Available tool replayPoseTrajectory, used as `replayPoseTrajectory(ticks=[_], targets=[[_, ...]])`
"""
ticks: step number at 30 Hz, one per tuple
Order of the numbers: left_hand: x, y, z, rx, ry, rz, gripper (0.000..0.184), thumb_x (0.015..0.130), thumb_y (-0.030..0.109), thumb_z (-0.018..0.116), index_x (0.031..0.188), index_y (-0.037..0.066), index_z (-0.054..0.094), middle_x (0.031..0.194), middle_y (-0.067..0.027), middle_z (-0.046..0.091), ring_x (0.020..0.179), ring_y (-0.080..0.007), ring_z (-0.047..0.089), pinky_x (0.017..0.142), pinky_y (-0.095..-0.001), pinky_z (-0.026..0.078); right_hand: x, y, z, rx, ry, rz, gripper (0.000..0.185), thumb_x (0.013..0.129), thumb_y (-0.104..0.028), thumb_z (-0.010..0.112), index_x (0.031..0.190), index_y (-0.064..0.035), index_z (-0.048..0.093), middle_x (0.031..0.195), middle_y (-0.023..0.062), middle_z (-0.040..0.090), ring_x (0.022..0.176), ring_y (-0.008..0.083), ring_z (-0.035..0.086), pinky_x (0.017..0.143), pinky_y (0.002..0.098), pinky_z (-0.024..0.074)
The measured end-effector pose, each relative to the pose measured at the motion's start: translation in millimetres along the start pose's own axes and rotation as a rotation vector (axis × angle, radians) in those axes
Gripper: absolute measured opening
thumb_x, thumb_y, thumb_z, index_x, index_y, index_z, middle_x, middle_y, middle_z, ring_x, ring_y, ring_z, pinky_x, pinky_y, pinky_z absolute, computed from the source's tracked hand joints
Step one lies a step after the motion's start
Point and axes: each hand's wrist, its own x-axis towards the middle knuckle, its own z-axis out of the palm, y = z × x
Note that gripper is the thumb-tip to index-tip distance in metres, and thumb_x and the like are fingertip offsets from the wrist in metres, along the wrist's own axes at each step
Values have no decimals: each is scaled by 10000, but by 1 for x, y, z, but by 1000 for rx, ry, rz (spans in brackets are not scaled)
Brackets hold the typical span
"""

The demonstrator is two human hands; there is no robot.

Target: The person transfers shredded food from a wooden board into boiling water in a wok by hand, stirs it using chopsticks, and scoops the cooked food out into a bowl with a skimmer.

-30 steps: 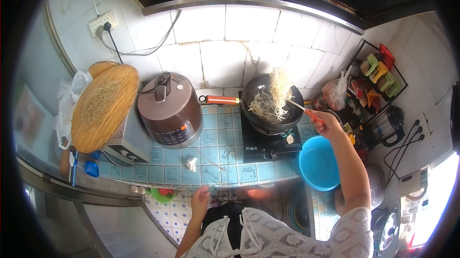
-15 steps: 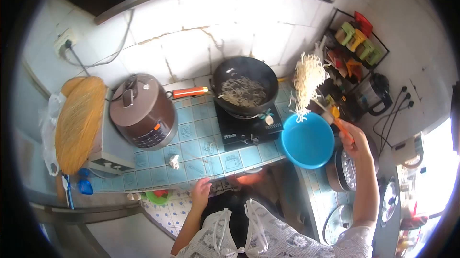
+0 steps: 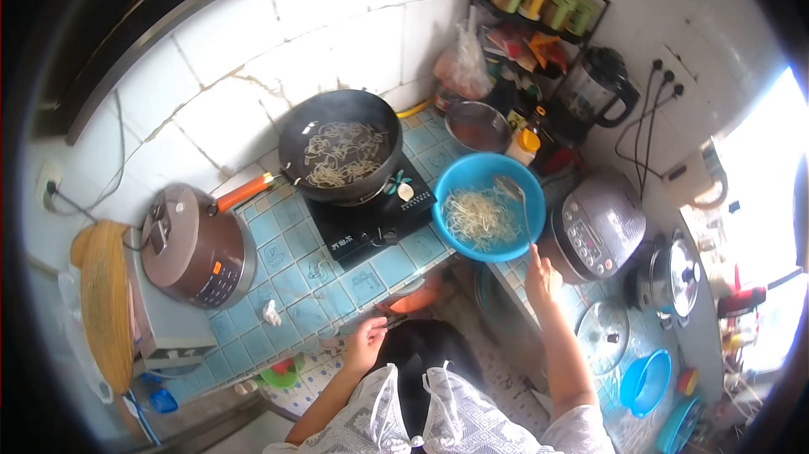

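My right hand (image 3: 546, 280) is at the near right rim of a blue plastic bowl (image 3: 442, 216), with its fingers closed around the handle end of a large metal spoon (image 3: 511, 188). The spoon's head lies inside the bowl, by a heap of pale noodles (image 3: 480, 216). To the left, a black wok (image 3: 291, 144) stands on an induction cooker (image 3: 368, 237), with more noodles (image 3: 344, 153) spread over its bottom. In front of the counter edge my left hand (image 3: 366, 344) hangs open, its fingers loosely bent and holding nothing.
A brown pressure cooker (image 3: 198, 248) stands left of the wok's orange handle (image 3: 244, 191). Right of the bowl are a rice cooker (image 3: 594, 227) and a glass lid (image 3: 603, 338). Behind it sit a metal basin (image 3: 478, 126) and a yellow-capped jar (image 3: 523, 146).
The noodles held up above the blue bowl are now down inside it, and the spoon has come down with them. My view has turned to the right; my left hand stays by the counter edge.
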Motion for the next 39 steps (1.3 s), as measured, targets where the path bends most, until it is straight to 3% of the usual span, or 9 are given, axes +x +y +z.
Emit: replayPoseTrajectory(ticks=[10, 12, 13, 15, 18, 20, 26, 31, 39], targets=[[42, 57, 124, 21, -451, 226, 282, 900, 146, 490, 1142, 1, 488, 1106, -112, 574, 947, -182, 584, 818, -299, 461, -38, -7, 14, 509, 400, 80, 494, 772, -67, 566, 1247, -131, 446, 735, 108, 567, 582, 229, 568, 480, 354, 451], [37, 80, 168, -178, -500, 83, 315, 919, 184, 471, 1169, -6, 458, 1125, -101, 558, 970, -171, 558, 861, -287, 431, -64, -18, -49, 1837, -117, 706, 398, 832, -160, 550, 1220, -106, 482, 717, 63, 554, 496, 106, 469, 402, 221, 347], [25, 95, 190, -234, -531, 39, 356, 936, 244, 437, 1192, -4, 433, 1130, -87, 545, 996, -162, 534, 886, -273, 407, -80, -16, -68, 1949, -114, 737, 377, 854, -191, 528, 1215, -88, 482, 723, 42, 542, 476, 47, 386, 395, 162, 280], [-1, 108, 232, -321, -583, -19, 385, 936, 328, 415, 1153, 12, 451, 1045, -88, 553, 942, -149, 541, 803, -254, 436, -129, 3, -84, 2103, -125, 711, 351, 858, -175, 510, 1182, -41, 496, 848, 67, 598, 620, 86, 543, 417, 165, 344], [-80, 138, 289, -463, -777, -207, 383, 926, 371, 419, 1091, 28, 454, 874, -61, 558, 680, -106, 558, 523, -209, 460, -216, 31, -133, 2053, -30, 698, 347, 874, -200, 502, 1204, -96, 473, 785, 23, 580, 519, 63, 470, 404, 176, 356], [-154, 161, 337, -359, -784, -131, 366, 927, 376, 410, 1060, 36, 446, 744, -28, 532, 527, -78, 509, 399, -191, 406, -276, 69, -158, 1860, 76, 584, 486, 899, -252, 475, 1328, -119, 288, 1040, 88, 524, 575, 85, 490, 433, 217, 410], [-320, 157, 508, -286, -1236, -214, 277, 933, 290, 419, 1045, 38, 443, 786, -76, 565, 526, -94, 530, 442, -208, 442, -471, 203, -229, 1815, 629, 651, 515, 920, -190, 434, 1364, -113, 185, 849, 78, 556, 525, 80, 475, 445, 210, 411], [-418, 141, 658, -204, -1350, -357, 192, 919, 201, 442, 1043, 55, 456, 844, -51, 534, 645, -125, 547, 493, -251, 460, -637, 309, -212, 1409, 985, 1050, 338, 907, -170, 441, 1223, -51, 420, 760, 71, 605, 502, 76, 498, 444, 214, 428], [-543, 64, 887, -200, -1610, -678, 193, 902, 199, 477, 1032, 57, 460, 721, -1, 446, 524, -73, 406, 438, -192, 337, -845, 492, -185, 1157, 1002, 1393, 155, 849, -96, 546, 985, -21, 548, 743, 70, 610, 537, 74, 528, 459, 203, 441]])
